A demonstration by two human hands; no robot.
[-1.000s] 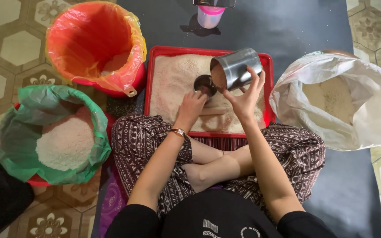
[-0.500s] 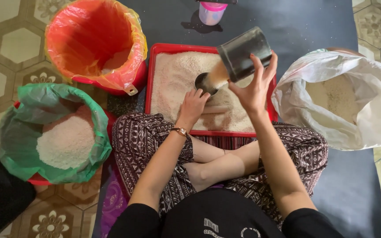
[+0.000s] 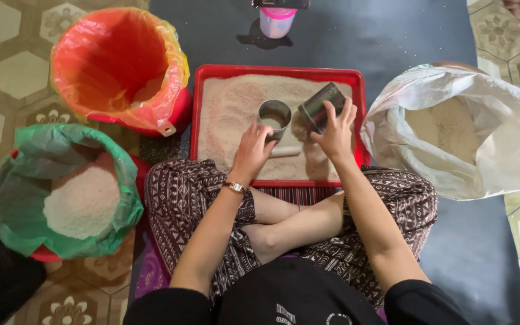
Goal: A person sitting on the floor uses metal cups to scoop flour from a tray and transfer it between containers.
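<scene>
At the centre of the frame the left hand (image 3: 253, 149) steadies an upright steel cup (image 3: 274, 116) standing in the red tray (image 3: 356, 108) of rice, fingers closed on its near side, while the right hand (image 3: 336, 133) has its grip wrapped around a second steel cup (image 3: 320, 107), tilted with its mouth toward the first and held just beside it, above the grain. Whether any rice is left in the tilted cup I cannot tell, since its mouth faces away from the camera. The likeliest slip is grain missing the narrow mouth of the upright cup: the two rims are near but not touching, so a wider tilt or a shaky wrist would send rice down the outside, though it would only land back in the tray. The upright cup sits on loose rice, not a firm base, so a push from the left fingers could tip it. The tray's near edge rests against the crossed legs, and a shifted knee could jolt everything. The white sack (image 3: 489, 138) at right, the green-lined bucket (image 3: 61, 198) at lower left and the orange-lined bucket (image 3: 121, 66) at upper left stand clear of both hands
</scene>
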